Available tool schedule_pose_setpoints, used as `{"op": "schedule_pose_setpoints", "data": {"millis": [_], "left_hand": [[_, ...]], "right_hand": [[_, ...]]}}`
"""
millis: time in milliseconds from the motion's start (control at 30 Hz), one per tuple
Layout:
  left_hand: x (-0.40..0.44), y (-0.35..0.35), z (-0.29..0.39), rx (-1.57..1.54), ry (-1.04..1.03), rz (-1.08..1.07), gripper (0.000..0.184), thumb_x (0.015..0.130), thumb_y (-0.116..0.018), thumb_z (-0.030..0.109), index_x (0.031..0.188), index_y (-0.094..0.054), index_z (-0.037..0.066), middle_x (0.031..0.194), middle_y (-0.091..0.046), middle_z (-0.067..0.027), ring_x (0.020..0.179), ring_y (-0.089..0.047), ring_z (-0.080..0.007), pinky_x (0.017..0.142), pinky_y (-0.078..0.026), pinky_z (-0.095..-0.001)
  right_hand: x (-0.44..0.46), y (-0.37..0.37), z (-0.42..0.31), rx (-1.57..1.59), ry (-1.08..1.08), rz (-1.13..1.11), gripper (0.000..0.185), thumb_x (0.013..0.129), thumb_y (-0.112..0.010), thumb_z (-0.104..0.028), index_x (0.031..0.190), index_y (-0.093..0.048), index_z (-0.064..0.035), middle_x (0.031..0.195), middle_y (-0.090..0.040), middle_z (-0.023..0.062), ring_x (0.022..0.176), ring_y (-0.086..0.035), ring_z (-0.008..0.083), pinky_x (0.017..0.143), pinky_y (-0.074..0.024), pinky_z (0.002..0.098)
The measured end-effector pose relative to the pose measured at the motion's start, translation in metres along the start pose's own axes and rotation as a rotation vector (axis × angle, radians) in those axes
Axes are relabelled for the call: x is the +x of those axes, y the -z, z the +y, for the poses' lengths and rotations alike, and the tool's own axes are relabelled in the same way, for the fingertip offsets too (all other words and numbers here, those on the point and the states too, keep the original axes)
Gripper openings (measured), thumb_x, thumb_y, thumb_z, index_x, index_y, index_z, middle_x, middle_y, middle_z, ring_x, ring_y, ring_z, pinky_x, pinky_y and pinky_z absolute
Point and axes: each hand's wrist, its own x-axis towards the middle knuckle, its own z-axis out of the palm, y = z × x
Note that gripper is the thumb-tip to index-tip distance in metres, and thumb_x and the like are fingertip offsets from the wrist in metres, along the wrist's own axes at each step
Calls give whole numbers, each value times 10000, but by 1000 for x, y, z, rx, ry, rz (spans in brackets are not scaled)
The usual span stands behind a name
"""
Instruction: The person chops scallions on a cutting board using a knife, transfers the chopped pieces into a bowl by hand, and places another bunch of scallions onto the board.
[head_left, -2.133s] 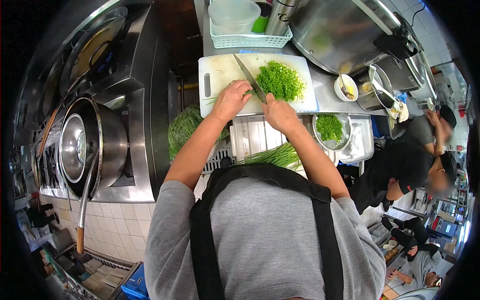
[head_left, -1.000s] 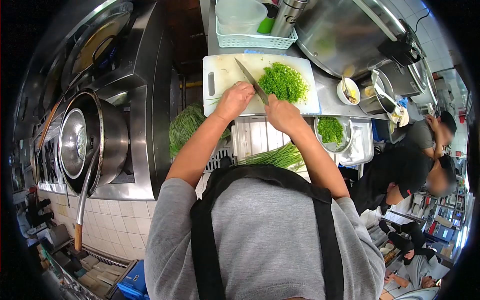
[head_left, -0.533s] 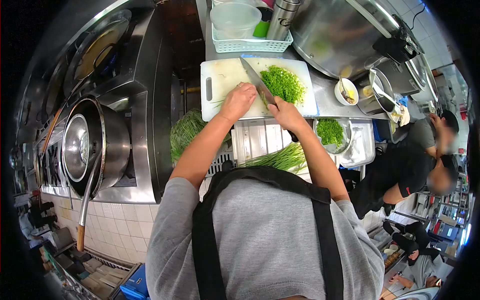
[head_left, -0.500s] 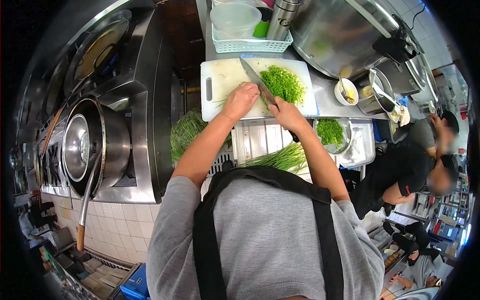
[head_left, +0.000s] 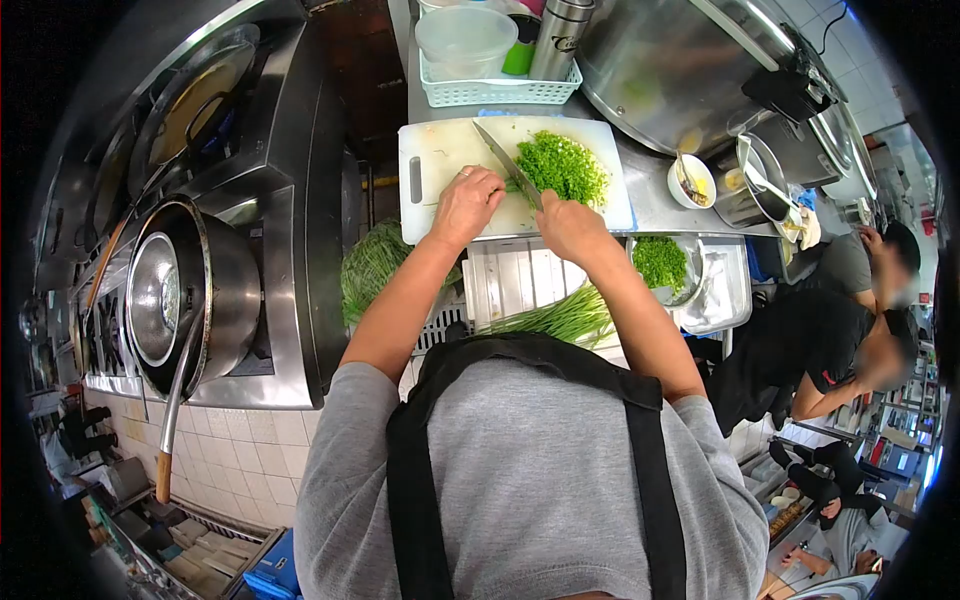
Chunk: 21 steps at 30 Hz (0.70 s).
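My right hand point(head_left: 570, 228) is wrapped round the handle of a large kitchen knife point(head_left: 508, 163). Its blade slants up and left across the white cutting board point(head_left: 425, 150). A heap of chopped scallions point(head_left: 565, 168) lies against the right side of the blade. On the left side, my left hand point(head_left: 468, 205) rests on the board with curled fingers; a bit of green shows between its fingertips and the blade, most of it hidden under the hand. Whole scallion stalks point(head_left: 560, 315) lie in a white tray point(head_left: 515, 275) below the board.
A bowl of chopped scallions point(head_left: 660, 265) stands right of the tray. Behind the board is a basket point(head_left: 500, 92) with containers and a steel flask. A large pot point(head_left: 670, 70) and a small white bowl point(head_left: 691, 182) stand to the right. Woks and a stove point(head_left: 285, 250) are at left; co-workers are at right.
My left hand has slid left, away from the knife, leaving a gap between its fingers and the blade. The knife and my right hand have shifted slightly left.
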Motion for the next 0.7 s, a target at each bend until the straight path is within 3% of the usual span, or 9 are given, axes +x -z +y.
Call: {"op": "schedule_pose_setpoints", "data": {"millis": [133,267,400,500,600,700], "left_hand": [[3,-1,-1,-2,-38,16,74,725,-690,58,776,-636,65,852,-638,-40,883,-589,-249,778,-505,-359],[0,-2,-1,-34,-39,32,57,733,-677,53,769,-635,69,841,-635,-38,871,-589,-250,762,-506,-357],[2,-1,-2,-30,-38,22,50,739,-671,58,767,-632,68,837,-633,-42,867,-587,-255,761,-504,-357],[1,-4,-4,-23,-44,23,48,740,-670,58,768,-632,67,838,-635,-43,870,-586,-257,763,-504,-359],[3,-1,-2,-23,-56,10,45,740,-667,55,767,-632,65,840,-635,-44,871,-586,-258,765,-505,-358],[3,-2,-3,-18,-60,11,46,738,-666,51,767,-632,62,841,-636,-45,871,-586,-260,763,-506,-358]], "right_hand": [[-11,18,-10,4,13,-46,207,892,-418,-130,984,-511,31,881,-655,270,844,-648,423,759,-508,508],[0,-22,-7,40,-6,102,203,909,-428,-166,939,-511,17,842,-647,281,813,-651,411,723,-515,496],[7,-9,1,64,80,92,233,917,-439,-203,936,-507,19,812,-643,284,793,-647,424,718,-509,511],[-10,6,-7,10,18,27,258,915,-472,-238,941,-506,17,792,-641,281,775,-641,438,715,-507,516],[3,-32,-2,44,16,143,257,913,-472,-231,954,-507,20,803,-645,279,784,-641,442,725,-505,520],[9,-21,-2,92,3,81,239,914,-437,-202,961,-508,22,832,-646,284,802,-644,438,732,-503,524]]}}
